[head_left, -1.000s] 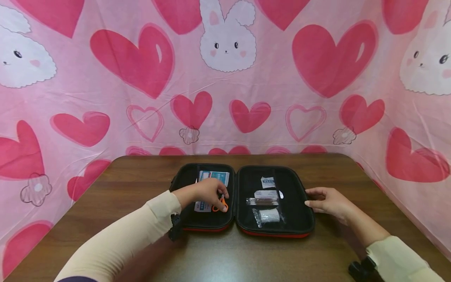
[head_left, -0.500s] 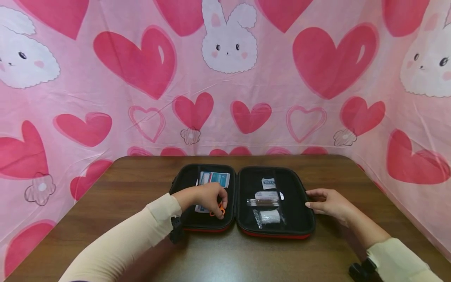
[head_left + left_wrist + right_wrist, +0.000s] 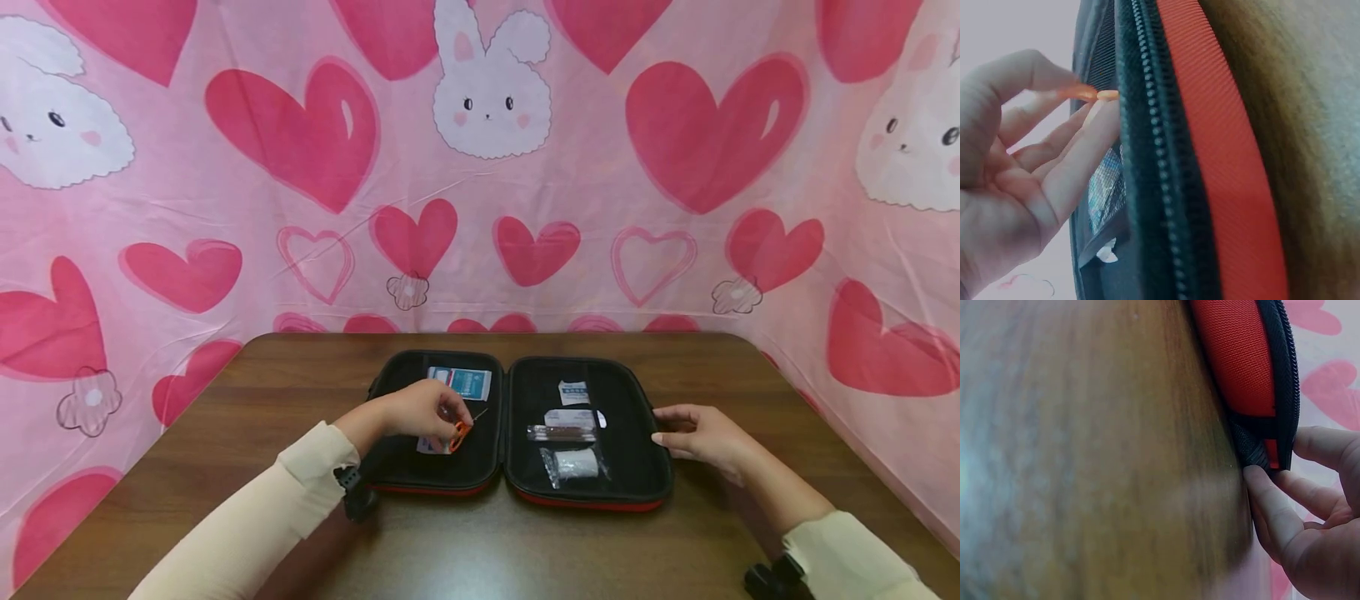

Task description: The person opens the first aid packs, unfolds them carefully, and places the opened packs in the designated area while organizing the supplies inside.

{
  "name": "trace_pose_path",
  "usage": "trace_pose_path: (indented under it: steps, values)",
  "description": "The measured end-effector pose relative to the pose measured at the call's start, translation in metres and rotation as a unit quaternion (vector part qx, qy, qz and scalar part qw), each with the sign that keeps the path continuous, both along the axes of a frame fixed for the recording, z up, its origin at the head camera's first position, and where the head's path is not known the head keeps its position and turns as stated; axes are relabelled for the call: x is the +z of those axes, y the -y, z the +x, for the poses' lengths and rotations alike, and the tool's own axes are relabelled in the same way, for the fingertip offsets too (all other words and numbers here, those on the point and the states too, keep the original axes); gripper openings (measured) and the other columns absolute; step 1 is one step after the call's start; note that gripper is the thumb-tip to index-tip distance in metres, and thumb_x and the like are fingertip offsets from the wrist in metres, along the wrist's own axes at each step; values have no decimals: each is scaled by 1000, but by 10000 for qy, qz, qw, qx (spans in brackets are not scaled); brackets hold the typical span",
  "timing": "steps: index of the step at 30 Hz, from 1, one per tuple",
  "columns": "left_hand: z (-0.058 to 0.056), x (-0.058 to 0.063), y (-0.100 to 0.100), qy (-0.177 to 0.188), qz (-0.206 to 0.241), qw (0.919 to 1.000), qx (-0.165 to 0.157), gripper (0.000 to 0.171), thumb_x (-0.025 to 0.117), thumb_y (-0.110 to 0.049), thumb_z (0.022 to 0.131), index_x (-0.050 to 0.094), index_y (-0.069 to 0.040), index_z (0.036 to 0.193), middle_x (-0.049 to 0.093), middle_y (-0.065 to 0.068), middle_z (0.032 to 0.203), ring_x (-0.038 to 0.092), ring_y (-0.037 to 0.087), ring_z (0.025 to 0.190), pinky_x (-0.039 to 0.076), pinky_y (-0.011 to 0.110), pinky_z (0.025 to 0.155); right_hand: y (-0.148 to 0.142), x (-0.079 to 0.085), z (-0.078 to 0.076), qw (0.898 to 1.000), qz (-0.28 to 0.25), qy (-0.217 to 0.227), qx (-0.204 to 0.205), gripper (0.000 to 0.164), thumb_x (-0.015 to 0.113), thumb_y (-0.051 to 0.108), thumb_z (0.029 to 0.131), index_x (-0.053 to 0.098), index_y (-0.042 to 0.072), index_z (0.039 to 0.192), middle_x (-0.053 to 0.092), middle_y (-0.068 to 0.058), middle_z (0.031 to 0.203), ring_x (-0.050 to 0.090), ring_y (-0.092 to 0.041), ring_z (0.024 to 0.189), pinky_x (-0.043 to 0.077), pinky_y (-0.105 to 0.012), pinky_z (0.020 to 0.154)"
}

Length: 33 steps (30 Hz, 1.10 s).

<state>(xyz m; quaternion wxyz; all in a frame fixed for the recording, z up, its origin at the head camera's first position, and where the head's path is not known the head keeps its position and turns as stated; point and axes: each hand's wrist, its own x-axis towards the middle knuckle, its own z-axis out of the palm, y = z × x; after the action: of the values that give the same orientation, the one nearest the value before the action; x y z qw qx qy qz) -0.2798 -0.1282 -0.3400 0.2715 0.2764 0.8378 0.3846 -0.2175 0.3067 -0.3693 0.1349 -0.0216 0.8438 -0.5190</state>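
Observation:
A black first aid case [image 3: 633, 467] with red outer sides lies unfolded on the table. Over its left half, my left hand [image 3: 420, 410] pinches a pair of scissors [image 3: 461, 435] by their orange handles, the thin blades pointing up to the right. In the left wrist view, thumb and fingers meet on the orange handle [image 3: 1107, 95] just past the zippered rim. My right hand [image 3: 705, 435] holds the case's outer right edge; the right wrist view has its thumb at the zipper and fingers [image 3: 1266, 487] low against the side. A blue-and-white packet [image 3: 468, 383] lies behind the left hand.
In the case's right half sit a roll of white bandage [image 3: 576, 463] in clear wrap, a packet of swabs [image 3: 561, 433] and small white packets [image 3: 573, 392]. The wooden table [image 3: 465, 550] ends at a pink curtain [image 3: 525, 308] printed with hearts and rabbits.
My left hand has drawn back to the left with the scissors, which now tilt and show their blades. The right hand stays at the case edge.

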Motion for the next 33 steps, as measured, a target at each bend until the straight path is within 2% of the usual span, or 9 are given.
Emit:
trace_pose_path:
  steps: [6,16,23,26,30,33]
  values:
    - [3,-3,8,-425,349,9977,400,11,63,4,89,69,2,98,69,10,84,68,20,71,59,34,61,-1,-2,-1,10000,-84,-8,-16,67,75,18,87,42,-17,134,50,-33,130,63,-22,98,56,-35,82]
    - [9,-6,31,-583,973,9832,1429,16,71,-11,89,74,-2,102,73,9,95,66,21,78,59,35,67,-1,-4,0,10000,-55,-62,21,69,76,20,86,43,-17,134,49,-34,130,63,-23,99,56,-35,82]
    - [17,-14,48,-655,1328,9744,1693,19,70,-14,91,72,-1,105,72,11,98,66,28,87,58,36,74,-2,-4,0,10000,-41,-51,-4,68,75,19,86,43,-17,134,49,-33,129,63,-22,97,56,-35,81]
    - [19,-18,57,-514,1514,9691,1878,23,70,-13,91,70,3,108,72,12,98,66,30,89,58,37,75,-1,-3,0,10000,-17,-57,-5,67,75,19,87,43,-17,134,49,-34,129,64,-22,97,56,-35,82]
    - [25,-17,68,-136,1696,9590,2268,31,69,-12,91,65,8,115,69,14,100,67,29,89,59,39,73,-1,-1,0,10000,11,-89,45,66,74,17,88,42,-18,134,50,-34,129,63,-22,98,56,-35,82]
    - [30,-15,78,-27,1745,9560,2358,35,67,-11,92,61,10,119,68,16,101,67,26,84,59,40,70,0,0,1,9999,31,-110,46,64,73,16,88,43,-18,133,51,-33,129,63,-22,99,56,-36,82]
